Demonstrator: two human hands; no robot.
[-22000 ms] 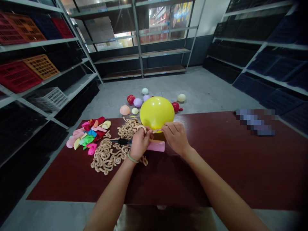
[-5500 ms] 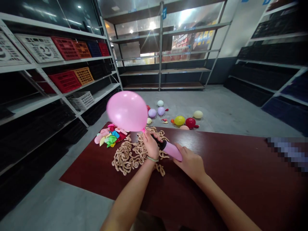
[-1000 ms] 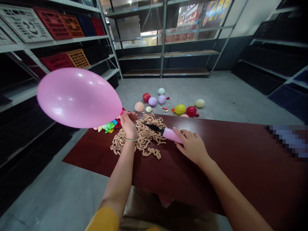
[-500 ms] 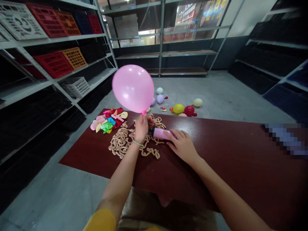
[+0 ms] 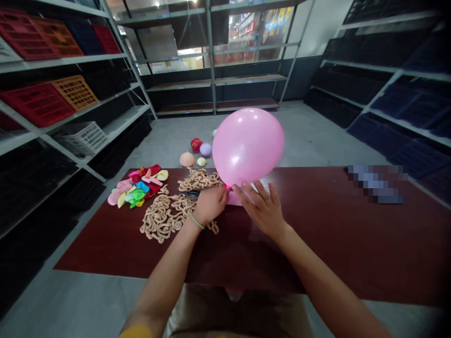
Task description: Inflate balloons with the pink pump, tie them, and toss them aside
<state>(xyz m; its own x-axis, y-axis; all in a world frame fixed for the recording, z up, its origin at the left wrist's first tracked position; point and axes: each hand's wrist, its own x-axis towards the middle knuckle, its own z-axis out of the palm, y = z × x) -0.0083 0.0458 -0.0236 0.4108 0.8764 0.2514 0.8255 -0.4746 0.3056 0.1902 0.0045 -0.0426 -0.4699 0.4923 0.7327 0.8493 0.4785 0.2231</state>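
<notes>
A large inflated pink balloon (image 5: 248, 145) tilts to the right over the table, its neck pinched in the fingers of my left hand (image 5: 211, 204). My right hand (image 5: 262, 206) is beside the neck with its fingers spread; whether its fingertips touch the neck I cannot tell. Behind and below both hands lies a balloon pump (image 5: 234, 200) with a pink barrel and a black end, partly covered by them. Tan, curly, rope-like strands (image 5: 158, 220) are heaped around the black end, left of my left hand.
Several uninflated coloured balloons (image 5: 139, 188) lie in a pile on the left of the brown table (image 5: 317, 234). A blurred bluish item (image 5: 375, 183) is at the right. Small inflated balloons (image 5: 187, 159) rest on the floor beyond. Shelves with crates (image 5: 75, 91) stand at left.
The pink balloon has swung from left to right and come lower. My right hand has left the pump barrel and moved up to the balloon's neck. The view has turned right.
</notes>
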